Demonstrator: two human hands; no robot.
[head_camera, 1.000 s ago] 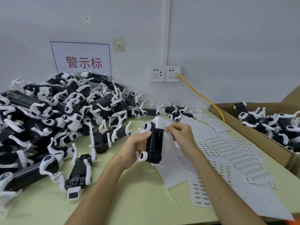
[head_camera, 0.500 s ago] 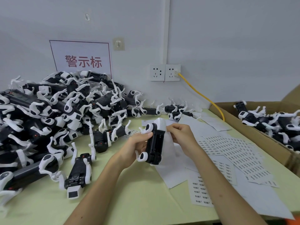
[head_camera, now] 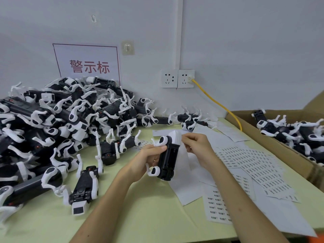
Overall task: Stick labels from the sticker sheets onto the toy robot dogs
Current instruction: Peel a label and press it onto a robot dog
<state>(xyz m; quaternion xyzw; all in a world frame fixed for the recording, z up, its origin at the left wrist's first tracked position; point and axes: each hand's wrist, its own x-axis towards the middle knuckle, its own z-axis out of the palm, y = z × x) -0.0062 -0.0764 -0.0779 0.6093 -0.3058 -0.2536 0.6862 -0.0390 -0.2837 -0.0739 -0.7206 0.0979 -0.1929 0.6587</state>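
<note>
Gripping toy dog (head_camera: 169, 158) above green table (head_camera: 140, 221), left hand (head_camera: 149, 160) is curling round its black body. Right hand (head_camera: 198, 148) is bending fingers beside dog; cannot tell if pinching anything. Sticker sheets (head_camera: 252, 163) are lying just right. Dog pile (head_camera: 61, 123) is sitting farther left, cardboard box (head_camera: 280, 146) far right.

Pale-green table (head_camera: 140, 218) bears toy dogs (head_camera: 52, 130) (heaped), sticker sheets (head_camera: 254, 165), cardboard box (head_camera: 273, 146).
</note>
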